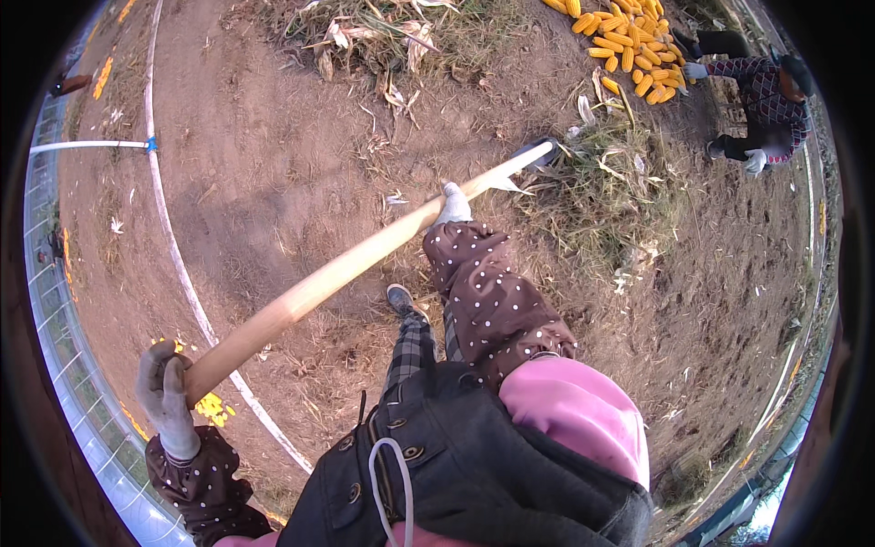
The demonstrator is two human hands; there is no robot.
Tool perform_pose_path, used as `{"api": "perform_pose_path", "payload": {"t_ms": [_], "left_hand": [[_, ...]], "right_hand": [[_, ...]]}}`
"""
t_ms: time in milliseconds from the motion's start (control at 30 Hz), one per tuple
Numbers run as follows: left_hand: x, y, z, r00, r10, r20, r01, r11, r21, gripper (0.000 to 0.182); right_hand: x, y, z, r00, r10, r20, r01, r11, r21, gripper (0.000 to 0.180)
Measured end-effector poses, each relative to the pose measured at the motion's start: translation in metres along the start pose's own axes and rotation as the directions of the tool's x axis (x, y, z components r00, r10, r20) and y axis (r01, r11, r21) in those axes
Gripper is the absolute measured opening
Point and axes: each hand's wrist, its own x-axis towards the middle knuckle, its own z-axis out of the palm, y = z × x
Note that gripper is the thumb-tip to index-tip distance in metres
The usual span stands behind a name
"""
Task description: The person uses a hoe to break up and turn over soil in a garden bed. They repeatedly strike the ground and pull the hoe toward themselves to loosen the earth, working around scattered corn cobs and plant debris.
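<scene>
A long wooden handle [321, 280] slants across my front, from low on the left to upper right. My left hand [166, 396], in a pale work glove, holds it near the butt end. Farther along the shaft, my right hand [454, 205], also gloved, is closed around it. At the far end a dark metal head [541, 154], likely of a hoe, rests by a heap of dry grass and corn husks [608, 191]; part of the head is hidden. A pale husk [509, 184] lies just below the shaft there.
A pile of husked yellow corn cobs [636, 48] lies at the upper right, where a person [765, 102] in gloves sits low beside it. Another husk heap [383, 34] is ahead. A white pipe [167, 232] curves along the left, with yellow corn [213, 409] past it.
</scene>
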Motion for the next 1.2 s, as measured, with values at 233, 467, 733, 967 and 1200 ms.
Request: {"api": "perform_pose_path", "payload": {"t_ms": [233,467,733,967,1200], "left_hand": [[0.201,0.163,0.030,0.739,0.625,-0.253,-0.629,0.774,0.073,0.044],[0.243,0.182,0.040,0.685,0.676,-0.274,-0.673,0.730,0.118,0.030],[0.003,-0.016,-0.013,0.962,0.048,0.269,-0.197,0.805,0.560,0.033],[-0.207,-0.229,0.043,0.819,-0.516,0.251,0.171,0.637,0.752,0.027],[-0.161,-0.255,0.151,0.552,-0.413,0.724,0.026,0.877,0.480,0.035]], "right_hand": [[-0.063,-0.059,0.061,0.827,-0.058,0.559,-0.124,0.951,0.283,0.043],[-0.057,-0.042,0.029,0.933,0.028,0.358,-0.146,0.941,0.306,0.061],[0.021,0.013,-0.002,0.984,-0.004,0.177,-0.036,0.975,0.221,0.028],[-0.036,0.104,-0.120,0.964,0.054,-0.260,-0.112,0.970,-0.214,0.013],[-0.090,-0.027,-0.095,0.915,-0.389,0.106,0.401,0.906,-0.139,0.015]]}}
